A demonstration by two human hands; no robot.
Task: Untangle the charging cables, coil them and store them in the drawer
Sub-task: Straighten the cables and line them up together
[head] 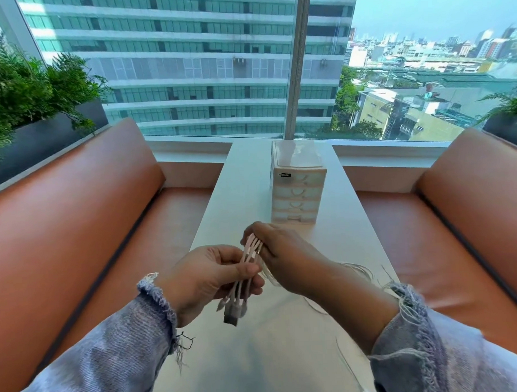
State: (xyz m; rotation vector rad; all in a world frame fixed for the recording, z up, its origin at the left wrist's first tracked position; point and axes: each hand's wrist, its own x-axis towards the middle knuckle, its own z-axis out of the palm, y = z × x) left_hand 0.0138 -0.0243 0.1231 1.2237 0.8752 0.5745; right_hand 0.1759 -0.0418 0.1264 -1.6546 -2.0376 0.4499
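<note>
Bare white bench (349,222) open on both sides of the small drawer unit (297,191), wider on its left. Drawer unit upright mid-bench, all drawers shut, blocking the straight line toward the window. Clear strip of bench between its front and the right hand (285,253). Near bench below the left hand (207,278) free. Orange seat backs (76,202) walling both flanks.

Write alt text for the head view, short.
Two bare hands, left hand and right hand, hold a bundle of pale pink charging cables above a long white table. Behind them stands a small translucent cream plastic drawer unit, its drawers shut, near a window.
</note>
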